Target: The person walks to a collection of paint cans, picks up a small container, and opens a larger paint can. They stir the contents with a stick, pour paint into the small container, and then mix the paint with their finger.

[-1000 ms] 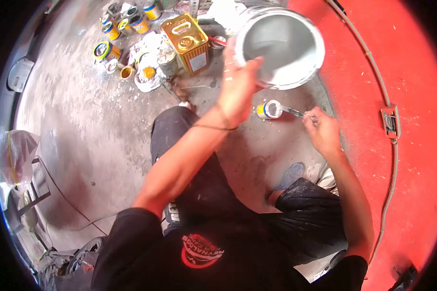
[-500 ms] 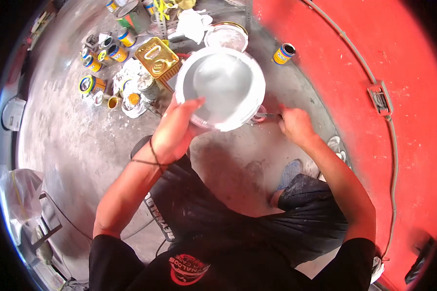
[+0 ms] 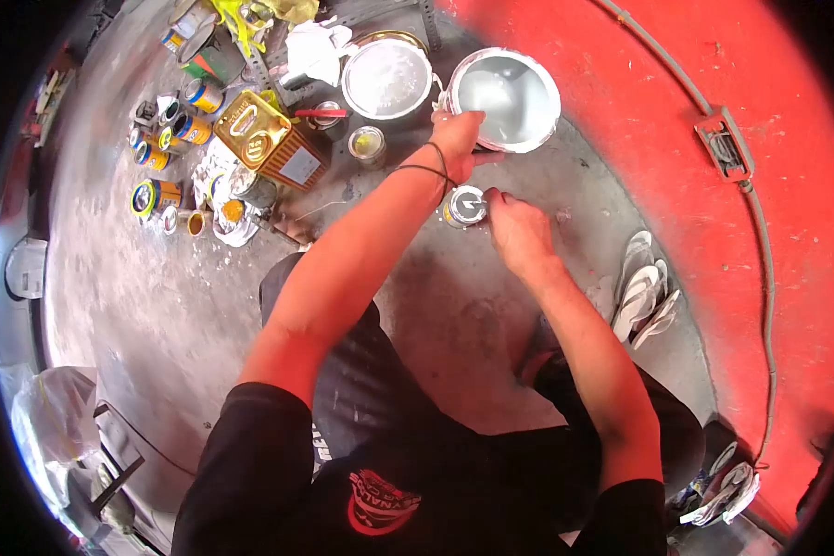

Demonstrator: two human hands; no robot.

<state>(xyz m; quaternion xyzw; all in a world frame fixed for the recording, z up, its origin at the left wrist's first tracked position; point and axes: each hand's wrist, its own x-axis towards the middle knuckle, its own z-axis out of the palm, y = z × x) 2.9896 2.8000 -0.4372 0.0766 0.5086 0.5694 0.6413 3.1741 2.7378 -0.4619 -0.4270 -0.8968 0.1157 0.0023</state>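
Note:
My left hand (image 3: 459, 144) is closed on the lower left side of a white bucket (image 3: 503, 100) with pale grey paint inside. Below the bucket, a small open can (image 3: 463, 206) with white contents stands on the floor. At its right edge is my right hand (image 3: 519, 225), its fingers closed round the end of a thin tool that reaches over the can's opening. The tool is mostly hidden by the fingers.
To the left stand a round white lid or tub (image 3: 386, 80), a jar (image 3: 367, 146), a gold square tin (image 3: 273, 139) and several small paint cans. Sandals (image 3: 641, 292) lie at the right, near the red wall (image 3: 713, 65). White cloth (image 3: 313, 54) hangs behind.
My left hand has carried the bucket forward and to the right, uncovering the small can and jar. My right hand has moved slightly left, with the tool over the small can.

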